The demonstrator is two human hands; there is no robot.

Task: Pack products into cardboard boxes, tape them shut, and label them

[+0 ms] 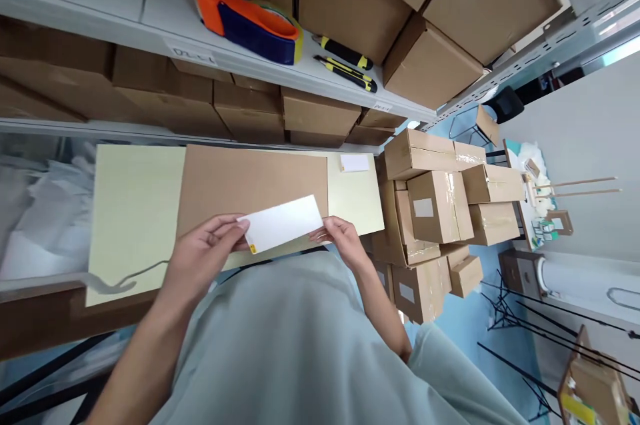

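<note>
A blank white card [285, 224], or a flat packet of that shape, is held between my two hands above the table edge. It has a small yellow mark at its lower left corner and tilts up to the right. My left hand [213, 245] pinches its left end, thumb on top. At the right end, the fingers of my right hand [340, 236] grip the corner. Beneath lies a brown cardboard sheet [240, 175] on the pale yellow tabletop [133, 205]. A similar white card [355, 162] rests at the table's far right corner.
On the shelf ahead lie an orange and blue tape dispenser [250, 22] and two utility knives [347, 72]. Cartons [320, 112] fill the shelves. More boxes [435, 205] are stacked right of the table. White plastic bags [45, 212] sit at the left.
</note>
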